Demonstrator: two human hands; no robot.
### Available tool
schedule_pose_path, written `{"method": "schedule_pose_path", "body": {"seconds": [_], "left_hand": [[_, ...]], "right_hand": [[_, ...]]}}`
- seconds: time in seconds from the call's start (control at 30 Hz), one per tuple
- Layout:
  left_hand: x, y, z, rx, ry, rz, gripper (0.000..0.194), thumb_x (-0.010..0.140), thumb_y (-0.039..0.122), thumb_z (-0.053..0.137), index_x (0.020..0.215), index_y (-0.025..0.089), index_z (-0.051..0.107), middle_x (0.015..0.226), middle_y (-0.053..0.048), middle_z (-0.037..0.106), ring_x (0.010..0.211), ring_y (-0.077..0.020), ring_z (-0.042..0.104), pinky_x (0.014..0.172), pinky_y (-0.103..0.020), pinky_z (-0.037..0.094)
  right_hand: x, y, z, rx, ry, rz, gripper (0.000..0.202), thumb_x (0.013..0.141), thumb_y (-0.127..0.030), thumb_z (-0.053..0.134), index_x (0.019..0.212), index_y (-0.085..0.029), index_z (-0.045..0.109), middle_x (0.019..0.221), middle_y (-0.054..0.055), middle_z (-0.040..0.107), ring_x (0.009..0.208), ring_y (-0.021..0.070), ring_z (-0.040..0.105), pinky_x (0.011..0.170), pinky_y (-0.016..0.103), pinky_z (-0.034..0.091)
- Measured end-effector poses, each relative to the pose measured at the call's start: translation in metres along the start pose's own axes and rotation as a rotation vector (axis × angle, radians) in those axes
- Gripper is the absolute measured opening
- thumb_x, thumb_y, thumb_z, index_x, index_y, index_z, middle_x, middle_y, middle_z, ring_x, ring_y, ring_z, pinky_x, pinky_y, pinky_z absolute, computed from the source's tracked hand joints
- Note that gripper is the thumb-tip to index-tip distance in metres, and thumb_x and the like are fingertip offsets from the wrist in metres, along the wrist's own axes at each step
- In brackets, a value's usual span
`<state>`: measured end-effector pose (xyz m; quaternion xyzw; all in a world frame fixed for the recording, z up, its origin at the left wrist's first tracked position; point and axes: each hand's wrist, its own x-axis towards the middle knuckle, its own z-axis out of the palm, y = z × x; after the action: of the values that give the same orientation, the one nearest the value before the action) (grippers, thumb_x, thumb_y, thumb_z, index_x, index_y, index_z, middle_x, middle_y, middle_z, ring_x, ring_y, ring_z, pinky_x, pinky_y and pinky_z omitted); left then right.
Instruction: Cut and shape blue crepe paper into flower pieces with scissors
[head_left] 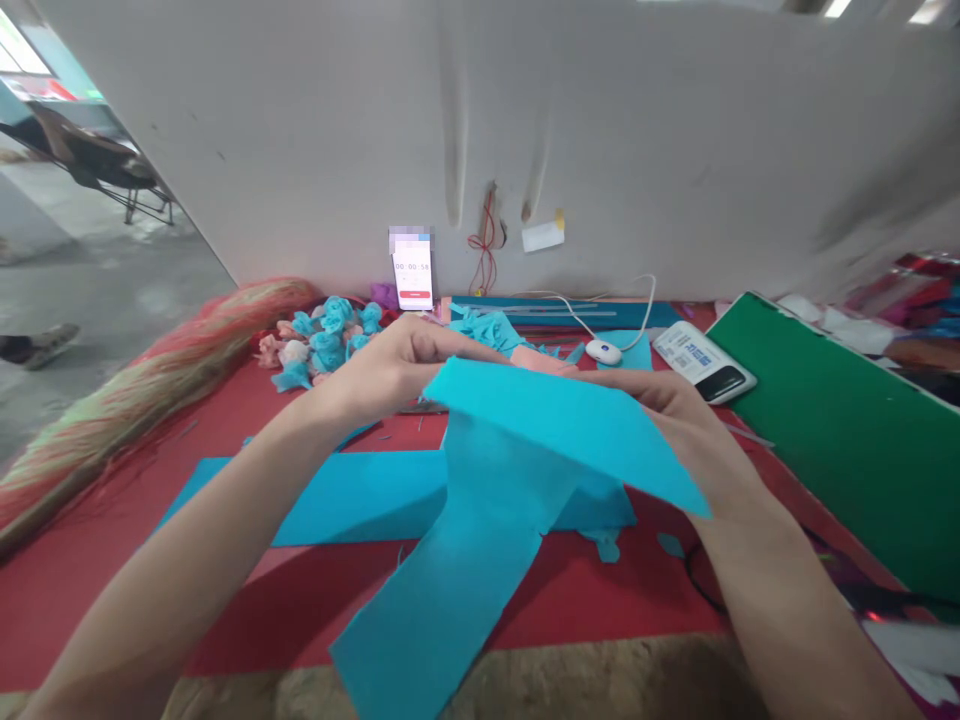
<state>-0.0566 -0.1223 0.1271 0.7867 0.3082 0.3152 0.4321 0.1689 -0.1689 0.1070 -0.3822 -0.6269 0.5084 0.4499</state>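
Paper between hands, lower edge free

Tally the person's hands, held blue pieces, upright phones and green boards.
Hands: 2 (left hand, right hand)
Held blue piece: 1, apparently a single folded one
Upright phone: 1
Green board: 1
Total: 5

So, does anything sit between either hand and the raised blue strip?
Nothing visible does. The left hand and right hand are right at the raised blue strip, though it partly hides their fingers. The flat blue strip lies beneath, on the red surface.
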Motion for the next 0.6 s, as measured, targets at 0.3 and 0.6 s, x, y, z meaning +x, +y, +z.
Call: {"method": "schedule_pose_path", "body": {"seconds": [0.3, 0.6], "left_hand": [[-0.013, 0.009, 0.004, -0.136, -0.024, 0.152, 0.020, 0.078, 0.024, 0.059, 0.095, 0.029, 0.069, 0.098, 0.005, 0.069, 0.086, -0.0171, 0.066, 0.069, -0.021, 0.055], [-0.031, 0.021, 0.002, 0.103, -0.077, 0.485, 0.043, 0.076, 0.009, 0.060, 0.113, 0.033, 0.058, 0.101, 0.007, 0.068, 0.082, -0.0123, 0.066, 0.074, -0.016, 0.053]], "right_hand": [[-0.012, -0.004, 0.003, -0.111, 0.015, -0.218, 0.024, 0.081, -0.021, 0.056, 0.092, -0.039, 0.067, 0.098, -0.007, 0.068, 0.087, 0.0136, 0.064, 0.060, 0.017, 0.053], [-0.030, -0.016, -0.004, -0.502, -0.132, -0.608, 0.046, 0.080, -0.009, 0.049, 0.113, -0.041, 0.056, 0.088, -0.009, 0.069, 0.083, 0.0098, 0.064, 0.077, 0.017, 0.051]]}}
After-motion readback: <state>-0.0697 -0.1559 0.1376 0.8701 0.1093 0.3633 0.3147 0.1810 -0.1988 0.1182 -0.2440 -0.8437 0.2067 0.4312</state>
